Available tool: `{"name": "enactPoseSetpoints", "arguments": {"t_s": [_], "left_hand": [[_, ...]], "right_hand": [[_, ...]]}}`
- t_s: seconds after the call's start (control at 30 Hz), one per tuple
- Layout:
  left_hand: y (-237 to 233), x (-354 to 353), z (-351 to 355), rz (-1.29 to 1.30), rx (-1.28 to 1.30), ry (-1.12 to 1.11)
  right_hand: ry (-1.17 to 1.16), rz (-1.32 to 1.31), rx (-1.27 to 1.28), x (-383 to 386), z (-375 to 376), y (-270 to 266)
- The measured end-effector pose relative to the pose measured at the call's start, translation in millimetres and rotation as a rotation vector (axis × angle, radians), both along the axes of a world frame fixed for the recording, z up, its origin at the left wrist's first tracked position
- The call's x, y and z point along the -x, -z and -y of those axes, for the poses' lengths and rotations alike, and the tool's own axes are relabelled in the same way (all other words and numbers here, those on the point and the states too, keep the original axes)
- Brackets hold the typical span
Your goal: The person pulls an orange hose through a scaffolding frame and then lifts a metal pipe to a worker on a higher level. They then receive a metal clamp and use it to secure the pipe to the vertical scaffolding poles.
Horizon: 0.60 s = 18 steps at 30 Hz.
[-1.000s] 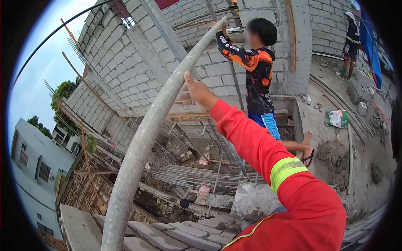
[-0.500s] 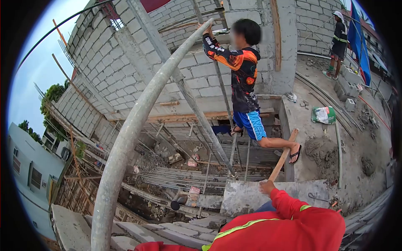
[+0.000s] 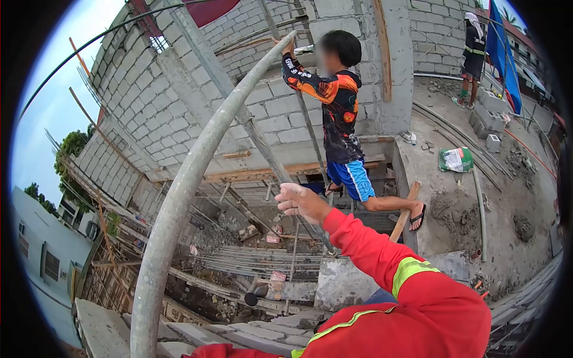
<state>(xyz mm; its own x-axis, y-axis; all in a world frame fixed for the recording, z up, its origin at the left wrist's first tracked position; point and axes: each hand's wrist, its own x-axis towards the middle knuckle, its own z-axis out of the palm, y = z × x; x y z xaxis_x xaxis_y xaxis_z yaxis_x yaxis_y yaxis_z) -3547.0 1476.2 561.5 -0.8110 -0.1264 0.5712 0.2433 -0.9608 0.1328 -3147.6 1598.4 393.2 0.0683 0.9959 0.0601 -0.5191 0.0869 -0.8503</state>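
My right hand (image 3: 303, 203) reaches forward in a red sleeve, palm toward the left, its fingers extended and holding nothing. It overlaps the slanted metal post (image 3: 265, 149) in this view. A long, thick grey pipe (image 3: 173, 221) rises from the bottom edge up to a co-worker (image 3: 341, 122), whose hands are at its far end. Below my right forearm, a wooden plank (image 3: 405, 213) leans at a slant by the co-worker's foot. My left hand is out of view; only some red sleeve (image 3: 224, 352) shows at the bottom edge.
An open pit with stacked pipes (image 3: 256, 262) and rubble lies below. Concrete block walls (image 3: 143, 107) stand around it. At right, a green-and-white sack (image 3: 455, 160) and wet mortar (image 3: 450, 212) lie on the slab. Another person (image 3: 473, 56) stands far back beside hollow blocks (image 3: 486, 119).
My right hand has left the top of the wooden plank and moved up and left toward the slanted post. The co-worker keeps nearly the same pose at the pipe's end.
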Motion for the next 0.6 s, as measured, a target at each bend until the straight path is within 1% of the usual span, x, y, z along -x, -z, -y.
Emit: {"name": "enactPoseSetpoints", "arguments": {"t_s": [0.07,0.1,0.17,0.2,0.27,0.3,0.4,0.5,0.6], "left_hand": [[7.4,14.2,-8.6,-0.060,0.007,-0.044],[8.6,16.8,-10.5,-0.091,0.007,-0.068],[-16.1,-18.6,-1.1,0.050,-0.210,0.291],[-24.9,-30.6,3.0,0.117,-0.320,0.470],[-24.7,-28.1,-4.7,-0.119,-0.008,-0.129],[-24.5,-24.4,-8.1,-0.238,0.160,-0.431],[-17.7,-11.4,-13.7,-0.162,0.103,-0.162],[-1.3,5.7,-16.9,-0.230,0.085,-0.192],[2.7,4.3,-15.3,-0.211,0.031,-0.018]], "right_hand": [[-0.131,-0.094,-0.107,18.0,-36.4,-72.0],[-0.188,-0.158,-0.141,26.4,-56.4,-97.1],[-0.268,-0.291,-0.199,45.1,-82.6,-143.8],[-0.217,-0.415,-0.258,55.8,-98.9,-157.0],[-0.111,-0.665,-0.367,70.3,-117.7,-180.2],[-0.120,-0.738,-0.337,69.9,-120.1,-180.5],[-0.135,-0.735,-0.370,66.6,-130.1,-176.1],[-0.144,-0.713,-0.331,61.5,-123.6,-173.9],[-0.168,-0.696,-0.354,61.1,-131.2,-165.6]]}}
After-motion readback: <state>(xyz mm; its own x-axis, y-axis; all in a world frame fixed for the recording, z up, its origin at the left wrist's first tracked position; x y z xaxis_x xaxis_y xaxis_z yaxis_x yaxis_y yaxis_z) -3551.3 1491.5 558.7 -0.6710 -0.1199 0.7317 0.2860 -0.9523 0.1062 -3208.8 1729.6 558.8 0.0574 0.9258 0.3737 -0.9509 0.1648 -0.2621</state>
